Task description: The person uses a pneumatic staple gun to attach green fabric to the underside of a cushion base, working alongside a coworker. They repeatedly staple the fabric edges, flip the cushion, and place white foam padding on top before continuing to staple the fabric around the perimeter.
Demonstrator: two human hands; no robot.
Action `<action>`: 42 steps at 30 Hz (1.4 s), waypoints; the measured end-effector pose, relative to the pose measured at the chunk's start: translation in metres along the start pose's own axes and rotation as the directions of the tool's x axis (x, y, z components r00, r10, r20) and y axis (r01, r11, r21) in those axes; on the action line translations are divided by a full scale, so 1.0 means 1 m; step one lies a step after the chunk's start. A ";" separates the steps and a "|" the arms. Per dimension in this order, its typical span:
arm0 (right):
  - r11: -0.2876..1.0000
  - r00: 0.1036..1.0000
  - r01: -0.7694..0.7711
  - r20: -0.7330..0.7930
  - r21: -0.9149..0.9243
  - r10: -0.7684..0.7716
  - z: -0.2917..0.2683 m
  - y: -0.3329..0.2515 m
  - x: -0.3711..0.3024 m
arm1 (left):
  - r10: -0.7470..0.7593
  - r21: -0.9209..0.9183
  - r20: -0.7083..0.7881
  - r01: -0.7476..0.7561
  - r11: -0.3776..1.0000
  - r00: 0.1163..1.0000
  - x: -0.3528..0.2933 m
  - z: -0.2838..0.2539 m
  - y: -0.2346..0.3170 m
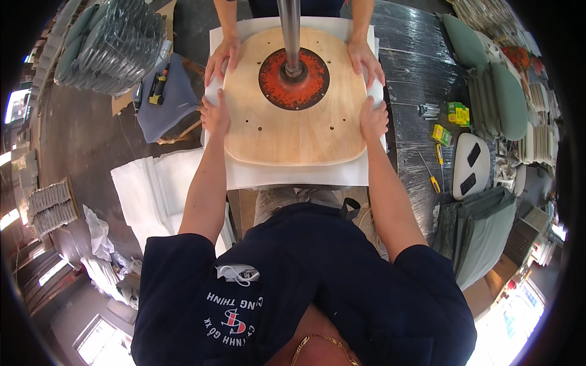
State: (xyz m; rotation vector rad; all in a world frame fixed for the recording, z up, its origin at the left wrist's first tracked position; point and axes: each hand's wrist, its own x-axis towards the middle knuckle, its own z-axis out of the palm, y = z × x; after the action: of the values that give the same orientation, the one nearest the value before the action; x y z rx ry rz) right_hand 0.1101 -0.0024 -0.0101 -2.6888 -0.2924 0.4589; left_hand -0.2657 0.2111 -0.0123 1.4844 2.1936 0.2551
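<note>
A pale wooden seat panel (293, 143) with rounded corners and small holes lies before me on white sheet material (293, 175). A worn red metal disc (274, 91) on a steel rod (289, 27) rests against the middle of its top. My left hand (215, 114) is closed round the panel's left edge, fingers curled outward and down. On the opposite edge my right hand (373, 118) holds in the same way. Across from me, a co-worker's two hands, one at the far left corner (224, 59) and one at the far right (365, 59), press along the panel's sides.
To the left are folded white sheets (160, 195) and a blue-grey seat pad (166, 110) carrying a yellow-black tool (158, 88). At right, small yellow-green boxes (458, 114), a screwdriver (434, 183), a light pad (469, 165) and stacked grey-green covers (479, 226) lie on the dark table.
</note>
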 end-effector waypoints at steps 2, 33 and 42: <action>1.000 1.000 0.001 0.004 0.000 -0.001 0.000 -0.001 0.000 | -0.009 -0.001 0.005 0.009 1.000 1.000 -0.003 -0.001 0.000; 0.999 0.999 0.031 -0.014 0.021 -0.031 -0.001 0.002 -0.003 | 0.007 -0.015 -0.022 -0.008 1.000 1.000 -0.003 -0.001 0.000; 0.996 0.992 0.088 -0.094 0.006 -0.087 0.000 -0.003 -0.009 | 0.010 0.060 -0.065 -0.006 0.998 0.998 -0.009 0.001 0.001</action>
State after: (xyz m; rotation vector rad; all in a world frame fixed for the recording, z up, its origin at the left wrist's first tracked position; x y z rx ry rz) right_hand 0.1018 -0.0020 -0.0065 -2.6660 -0.3779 0.3064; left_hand -0.2613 0.2031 -0.0096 1.5374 2.2652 0.2455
